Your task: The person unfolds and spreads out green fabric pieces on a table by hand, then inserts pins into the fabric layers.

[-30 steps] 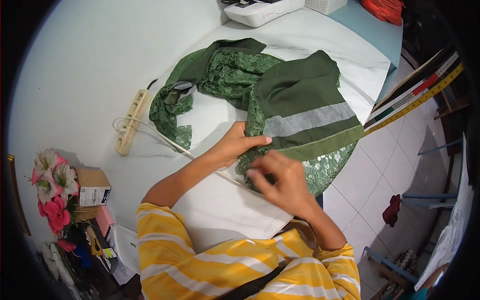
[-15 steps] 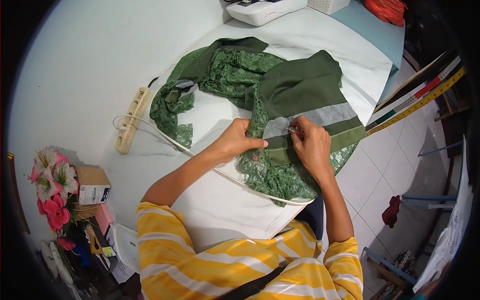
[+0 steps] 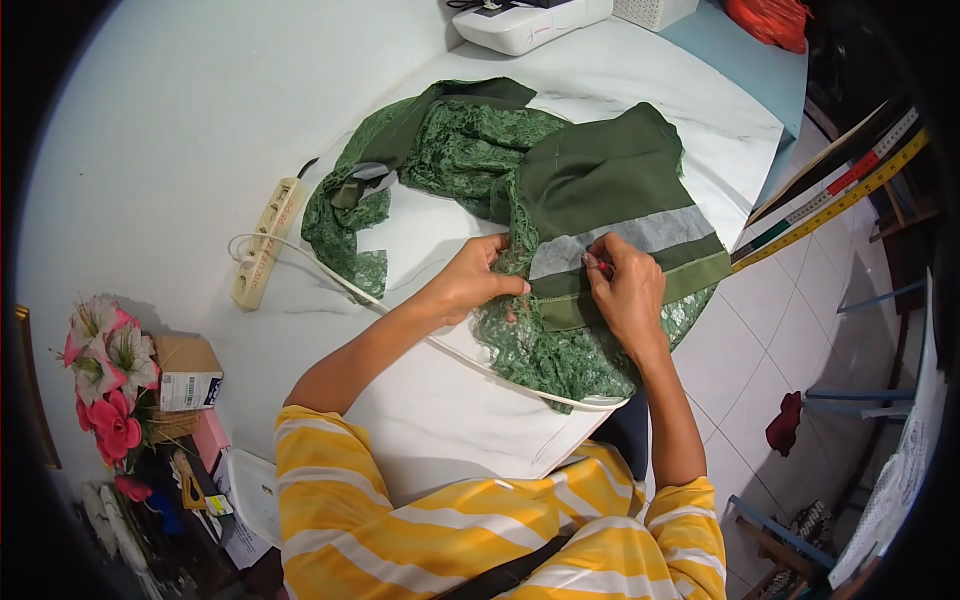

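Observation:
A green lace garment (image 3: 490, 140) lies spread on the white marbled table, with a plain dark green panel (image 3: 600, 160) turned up on its right part. Across that panel runs a grey strip (image 3: 660, 232) of what looks like interfacing. My left hand (image 3: 470, 278) pinches the lace and the panel's left edge, thumb on top and some fingertips under the see-through lace. Closed round a small red-handled tool that looks like a seam ripper (image 3: 603, 267), my right hand (image 3: 630, 287) rests over the grey strip. Its metal tip is mostly hidden by the fingers.
A cream power strip (image 3: 267, 245) lies on the left, its white cable (image 3: 450, 350) crossing the table below the garment. At the back stand a white machine (image 3: 520, 25) and a white basket (image 3: 652, 10). Artificial flowers (image 3: 112, 385) and a cardboard box (image 3: 187, 372) are at lower left.
My right hand has turned slightly and shifted a little to the right, so the tool's metal tip shows less. My left hand keeps its pinch on the cloth.

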The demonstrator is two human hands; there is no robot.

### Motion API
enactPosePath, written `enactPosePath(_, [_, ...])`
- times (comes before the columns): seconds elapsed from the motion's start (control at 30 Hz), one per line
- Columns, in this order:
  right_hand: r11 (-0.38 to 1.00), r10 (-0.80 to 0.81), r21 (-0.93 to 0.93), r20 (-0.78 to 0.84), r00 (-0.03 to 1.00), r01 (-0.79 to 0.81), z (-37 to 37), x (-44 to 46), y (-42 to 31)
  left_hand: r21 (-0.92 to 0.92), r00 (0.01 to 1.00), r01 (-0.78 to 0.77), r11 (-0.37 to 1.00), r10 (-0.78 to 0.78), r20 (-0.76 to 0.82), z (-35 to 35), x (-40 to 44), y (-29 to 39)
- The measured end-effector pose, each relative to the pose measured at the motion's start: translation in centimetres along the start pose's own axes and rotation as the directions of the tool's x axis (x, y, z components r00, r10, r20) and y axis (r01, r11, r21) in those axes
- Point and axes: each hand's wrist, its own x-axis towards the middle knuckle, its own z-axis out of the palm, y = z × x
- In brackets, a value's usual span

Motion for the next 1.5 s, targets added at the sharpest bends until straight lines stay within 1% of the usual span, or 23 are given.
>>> enactPosePath(0.07, [1.000,0.005,-0.006,-0.011,1.000,-0.005,0.0,0.0,0.0,0.002,0.999,-0.041,0.999,0.041,-0.018,0.1,0.0,-0.1])
enactPosePath(0.27, [1.000,0.015,0.009,-0.033,0.999,-0.015,0.1,-0.1,0.2,0.028,1.000,-0.027,0.999,0.027,0.004,0.7,-0.5,0.5])
enactPosePath(0.4, [1.000,0.014,0.005,-0.049,0.999,-0.014,0.1,-0.1,0.2,-0.003,0.998,-0.035,0.999,0.035,-0.052,0.4,-0.3,0.0])
enactPosePath(0.6, [1.000,0.022,0.011,-0.040,0.999,-0.021,0.0,-0.2,0.1,-0.054,0.998,-0.051,0.997,0.049,-0.038,-0.2,0.2,-0.6])
enactPosePath(0.73, [0.991,0.055,0.122,-0.065,0.996,-0.047,-0.6,-0.7,-1.3,-0.070,0.999,-0.031,0.997,0.028,-0.043,0.2,-0.1,-0.1])
enactPosePath(0.77, [0.992,0.055,0.121,-0.064,0.996,-0.047,-0.7,-0.9,-1.7,-0.072,0.999,-0.030,0.997,0.027,-0.044,0.3,-0.1,0.0])
enactPosePath(0.83, [0.958,0.035,0.287,-0.053,0.998,-0.018,-0.7,-1.7,-2.8,-0.067,0.999,-0.020,0.998,0.018,-0.037,0.5,-0.3,0.3])
enactPosePath(0.9, [0.895,0.016,0.446,-0.044,0.999,0.005,-0.6,-2.5,-3.4,-0.062,0.999,-0.008,0.998,0.006,-0.031,0.5,-0.4,0.3])
enactPosePath(1.1, [0.896,0.019,0.443,-0.002,1.000,-0.017,0.4,-3.7,-2.7,-0.067,0.999,0.011,0.998,-0.015,-0.053,0.1,-0.2,0.1])
enactPosePath(1.27, [0.897,0.079,0.434,0.047,0.996,-0.091,0.3,-3.4,-2.3,-0.095,0.999,-0.023,0.995,0.018,-0.050,0.1,0.0,-0.1])
enactPosePath(1.4, [0.889,0.002,0.457,0.038,0.999,-0.019,0.5,-3.7,-2.0,-0.074,0.999,-0.025,0.997,0.022,-0.041,0.2,-0.2,0.2])
enactPosePath(1.43, [0.889,0.003,0.457,0.036,0.999,-0.019,0.5,-3.8,-2.0,-0.073,0.999,-0.026,0.997,0.023,-0.040,0.3,-0.2,0.1])
enactPosePath(1.5, [0.908,-0.026,0.420,0.029,0.999,0.011,0.4,-4.0,-2.2,-0.078,0.999,-0.031,0.996,0.028,-0.038,0.3,-0.1,-0.1])
